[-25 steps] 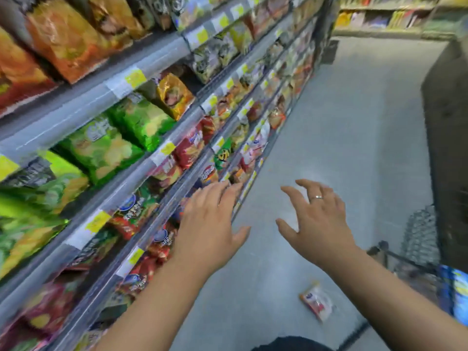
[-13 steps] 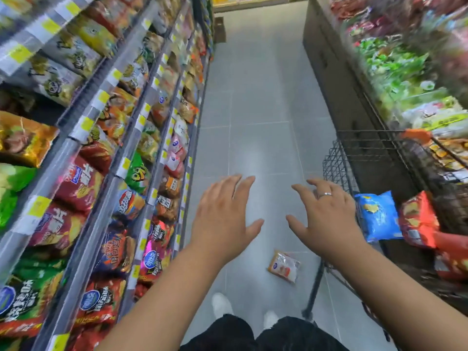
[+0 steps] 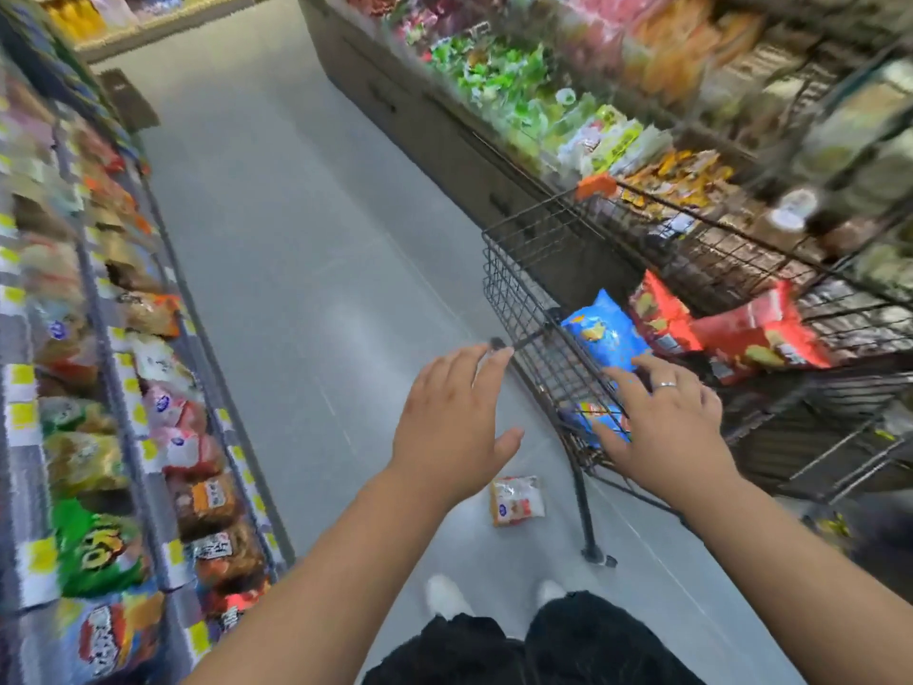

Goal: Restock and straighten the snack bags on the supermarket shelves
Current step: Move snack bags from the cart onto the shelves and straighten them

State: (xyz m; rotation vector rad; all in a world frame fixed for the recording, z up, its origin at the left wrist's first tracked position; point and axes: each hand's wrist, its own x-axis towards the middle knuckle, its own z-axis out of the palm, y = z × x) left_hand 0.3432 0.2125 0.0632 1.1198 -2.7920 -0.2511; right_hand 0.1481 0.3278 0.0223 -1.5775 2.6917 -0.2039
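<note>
A black wire shopping cart point(image 3: 518, 269) stands on the right of the aisle with snack bags in it: a blue bag point(image 3: 600, 331) and red bags point(image 3: 761, 333). My right hand point(image 3: 667, 427) hovers with spread fingers over the cart's near corner, just in front of the blue bag, holding nothing. My left hand point(image 3: 452, 422) is stretched out flat to the left of the cart, empty, fingertips near the cart's rim. A small white and orange snack bag point(image 3: 516, 499) lies on the floor below my hands. Snack shelves point(image 3: 123, 412) full of bags run along the left.
A long display case point(image 3: 435, 126) with packaged goods lines the right side behind the cart. Grey tiled floor point(image 3: 296, 239) runs down the aisle between shelves and case. My white shoes point(image 3: 447, 595) stand near the fallen bag. A dark box point(image 3: 128, 98) sits at the aisle's far end.
My view has swung right from the shelves to the cart. Both hands have moved right, and my right hand now reaches over the cart's corner by the blue bag.
</note>
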